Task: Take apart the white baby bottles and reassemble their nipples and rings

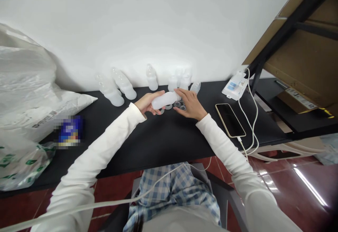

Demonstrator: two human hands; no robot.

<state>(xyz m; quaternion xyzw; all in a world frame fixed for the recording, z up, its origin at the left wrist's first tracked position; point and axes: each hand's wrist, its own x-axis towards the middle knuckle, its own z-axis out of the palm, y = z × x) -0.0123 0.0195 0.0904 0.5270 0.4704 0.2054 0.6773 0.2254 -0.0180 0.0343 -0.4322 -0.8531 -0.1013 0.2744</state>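
A frosted white baby bottle (163, 101) lies tilted sideways between my two hands above the black table. My left hand (148, 103) is closed around its base end. At the neck end, my right hand (188, 103) has its fingers over the top, so the neck is partly hidden. Several small clear rings or nipple parts (177, 104) lie beneath and beside the right fingers. Just behind the hands stand more white bottles (185, 79), and a clear cap (195, 87) is close to the right knuckles.
Capped bottles (152, 79) stand along the wall, including a group at left (112, 94). A phone (230, 120) with a white cable and a power strip (235, 85) are at right. Large plastic bags (29, 94) and a blurred blue packet (70, 130) sit at left. A shelf frame holds cardboard boxes (303, 70).
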